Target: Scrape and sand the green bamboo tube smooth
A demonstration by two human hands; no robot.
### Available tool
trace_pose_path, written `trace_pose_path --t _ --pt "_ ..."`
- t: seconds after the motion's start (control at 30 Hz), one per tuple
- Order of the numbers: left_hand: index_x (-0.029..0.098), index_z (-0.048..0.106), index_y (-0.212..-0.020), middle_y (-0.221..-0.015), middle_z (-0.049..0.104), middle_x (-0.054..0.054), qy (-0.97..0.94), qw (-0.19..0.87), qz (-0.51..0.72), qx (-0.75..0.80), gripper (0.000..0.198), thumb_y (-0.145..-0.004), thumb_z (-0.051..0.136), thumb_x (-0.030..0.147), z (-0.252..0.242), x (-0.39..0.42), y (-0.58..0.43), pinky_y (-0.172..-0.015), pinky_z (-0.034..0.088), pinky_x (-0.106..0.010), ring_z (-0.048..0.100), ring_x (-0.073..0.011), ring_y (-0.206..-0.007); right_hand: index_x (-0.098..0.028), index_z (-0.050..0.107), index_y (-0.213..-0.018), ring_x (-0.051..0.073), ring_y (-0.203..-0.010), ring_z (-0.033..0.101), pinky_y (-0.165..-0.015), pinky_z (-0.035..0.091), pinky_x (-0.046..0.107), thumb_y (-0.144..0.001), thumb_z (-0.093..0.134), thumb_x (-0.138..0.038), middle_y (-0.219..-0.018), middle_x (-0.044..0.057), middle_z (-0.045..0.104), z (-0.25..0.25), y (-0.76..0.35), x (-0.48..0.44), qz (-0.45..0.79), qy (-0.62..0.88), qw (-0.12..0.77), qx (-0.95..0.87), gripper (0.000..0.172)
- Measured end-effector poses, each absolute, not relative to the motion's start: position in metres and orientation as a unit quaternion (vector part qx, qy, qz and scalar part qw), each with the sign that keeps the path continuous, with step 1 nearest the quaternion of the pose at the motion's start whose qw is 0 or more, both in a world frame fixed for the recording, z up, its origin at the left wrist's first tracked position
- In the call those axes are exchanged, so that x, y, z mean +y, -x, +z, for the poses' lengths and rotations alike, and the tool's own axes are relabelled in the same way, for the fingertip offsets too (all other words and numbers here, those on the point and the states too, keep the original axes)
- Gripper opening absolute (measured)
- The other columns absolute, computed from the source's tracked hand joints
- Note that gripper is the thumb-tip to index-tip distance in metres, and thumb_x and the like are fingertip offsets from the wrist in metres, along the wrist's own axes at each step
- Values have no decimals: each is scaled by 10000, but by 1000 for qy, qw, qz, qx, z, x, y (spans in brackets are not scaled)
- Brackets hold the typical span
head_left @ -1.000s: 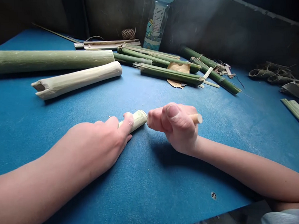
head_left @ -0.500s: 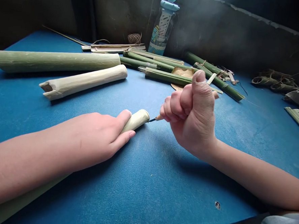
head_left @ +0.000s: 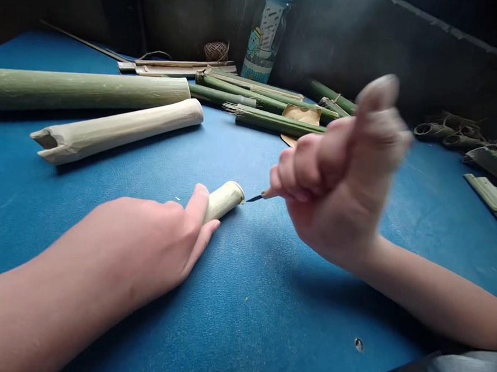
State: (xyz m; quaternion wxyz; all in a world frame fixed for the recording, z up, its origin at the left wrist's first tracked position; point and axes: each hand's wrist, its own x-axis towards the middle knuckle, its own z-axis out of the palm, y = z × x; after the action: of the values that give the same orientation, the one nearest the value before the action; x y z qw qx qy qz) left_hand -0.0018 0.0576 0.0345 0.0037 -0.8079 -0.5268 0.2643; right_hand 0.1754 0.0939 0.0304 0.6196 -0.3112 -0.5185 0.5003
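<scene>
Low over the blue table (head_left: 223,319), my left hand (head_left: 156,239) is wrapped round a peeled, pale green bamboo tube (head_left: 224,200). The tube's cut end points toward the right, with a small frayed bit at its lower rim; the rest of it is hidden under my hand and forearm. My right hand (head_left: 337,180) is closed in a fist, thumb raised, round a carving knife (head_left: 258,198) with a wooden handle. Its short dark blade points left, just short of the tube's rim. Most of the handle is hidden in my fist.
A thick bamboo length (head_left: 86,93) and a notched pale one (head_left: 121,130) lie at the left. Green bamboo stalks (head_left: 278,120), a twine ball (head_left: 217,50) and a bottle (head_left: 266,35) are at the back. Bamboo pieces (head_left: 494,201) lie at the right.
The blade tip has come away from the tube's rim, and my right hand has moved right and up, its thumb side blurred. My left hand still grips the tube. The view has shifted slightly.
</scene>
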Motion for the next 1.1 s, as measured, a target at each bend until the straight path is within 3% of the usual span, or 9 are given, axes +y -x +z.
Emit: trace_pose_path --t 0.17,0.33,0.57,0.8,1.1 --pt "218 546 -971 -503 388 -12 828 26 229 -511 484 -988 150 496 32 66 12 -441 293 -326 565 -312 -460 -198 192 -502 64 -352 244 -375 289 220 -1004 486 -502 -406 -69 183 20 -176 103 565 287 593 -496 657" --pt "218 541 -996 -493 368 -9 833 0 217 -509 518 -973 124 524 29 67 19 -438 296 -336 507 -300 -422 -190 151 -498 65 -316 207 -336 224 234 -1020 476 -468 -393 -61 131 39 -172 103 562 250 595 -517 675" --pt "202 599 -990 -483 326 -1 838 -9 163 -521 532 -958 169 513 27 66 17 -473 307 -307 350 -212 -368 -212 159 -484 70 -311 157 -315 201 239 -1042 418 -411 -382 -67 139 41 -157 122 569 255 585 -518 647" --pt "222 563 -1106 -502 372 -8 821 -29 237 -519 477 -940 232 523 28 67 13 -427 267 -323 438 -262 -401 -209 151 -517 62 -321 143 -328 137 222 -1022 461 -448 -398 -77 145 45 -151 137 661 279 476 -508 639" --pt "220 604 -1045 -461 366 -6 829 -23 198 -522 433 -923 273 471 26 66 11 -419 266 -325 448 -270 -373 -222 138 -570 39 -355 79 -314 92 169 -979 507 -563 -430 -109 128 28 -140 163 737 339 410 -416 648"
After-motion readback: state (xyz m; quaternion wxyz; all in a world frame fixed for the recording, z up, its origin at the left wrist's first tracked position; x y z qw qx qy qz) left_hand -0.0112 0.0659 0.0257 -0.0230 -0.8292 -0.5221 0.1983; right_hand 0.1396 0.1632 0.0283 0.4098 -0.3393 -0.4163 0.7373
